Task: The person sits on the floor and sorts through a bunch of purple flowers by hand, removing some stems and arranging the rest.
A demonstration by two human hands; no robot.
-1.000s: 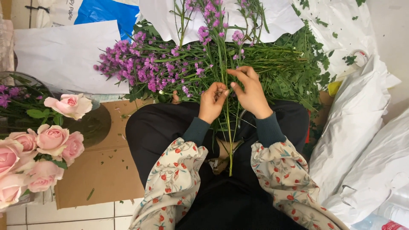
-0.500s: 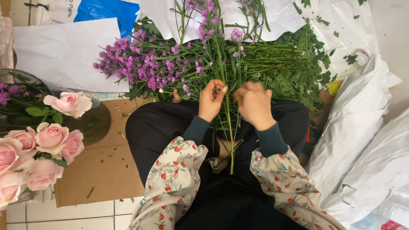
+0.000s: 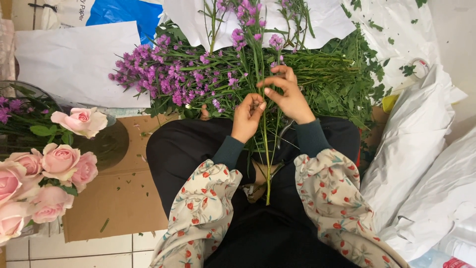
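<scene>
My left hand (image 3: 246,116) is closed around a small bunch of long green stems (image 3: 267,164) with purple flower heads (image 3: 245,22) at the top, held upright over my lap. My right hand (image 3: 287,94) touches the same stems just above the left hand, fingers spread and pinching at the foliage. The cut ends of the stems hang down between my knees. Behind my hands lies a large heap of purple flowers (image 3: 163,74) with green stems (image 3: 327,74) on the floor.
Pink roses (image 3: 44,168) stand in a dark glass vase (image 3: 99,139) at the left, on brown cardboard (image 3: 124,198). White paper sheets (image 3: 74,62) and a blue bag (image 3: 124,12) lie behind. White plastic bags (image 3: 426,164) pile up on the right.
My right hand has lifted and opened its fingers higher up on the stems. The left hand keeps its grip and has barely moved.
</scene>
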